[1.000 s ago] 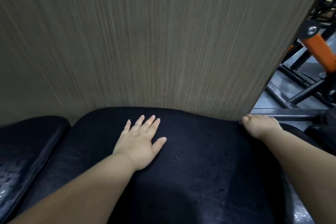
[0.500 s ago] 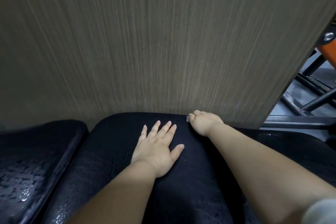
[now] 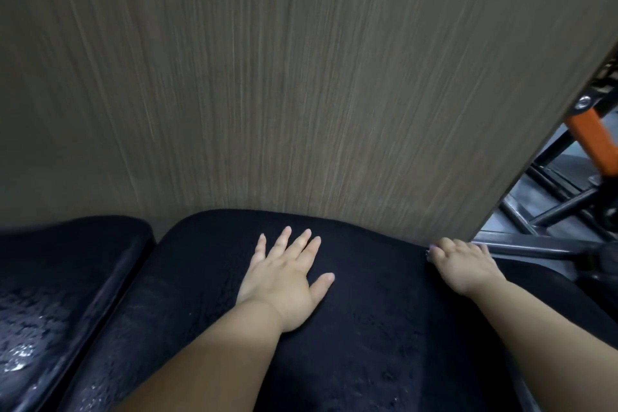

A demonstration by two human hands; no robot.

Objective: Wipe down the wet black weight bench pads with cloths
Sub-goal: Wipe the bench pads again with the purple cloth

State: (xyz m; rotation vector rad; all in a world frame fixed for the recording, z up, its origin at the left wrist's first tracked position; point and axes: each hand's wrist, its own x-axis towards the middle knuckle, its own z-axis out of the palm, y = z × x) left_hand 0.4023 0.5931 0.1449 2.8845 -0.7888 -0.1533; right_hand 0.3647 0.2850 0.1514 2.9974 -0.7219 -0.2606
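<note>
A black bench pad (image 3: 110,344) fills the lower middle, its left flank shiny with droplets. Its top looks matte and fuzzy, like a dark cloth (image 3: 368,328) spread over it. My left hand (image 3: 284,281) lies flat on this surface with fingers straight and spread, pressing down. My right hand (image 3: 463,266) sits at the far right corner with fingers curled over the edge, seemingly pinching the cloth; what they hold is hidden. A second black pad (image 3: 50,294) on the left carries many water drops.
A brown wood-grain panel (image 3: 301,77) rises directly behind the pads. On the right stand black metal frame bars (image 3: 535,246) and an orange machine part (image 3: 592,144) above a grey floor.
My right hand swept from the right corner to the middle of the pad's far edge, then back to the right corner. My left hand stayed flat on the pad.
</note>
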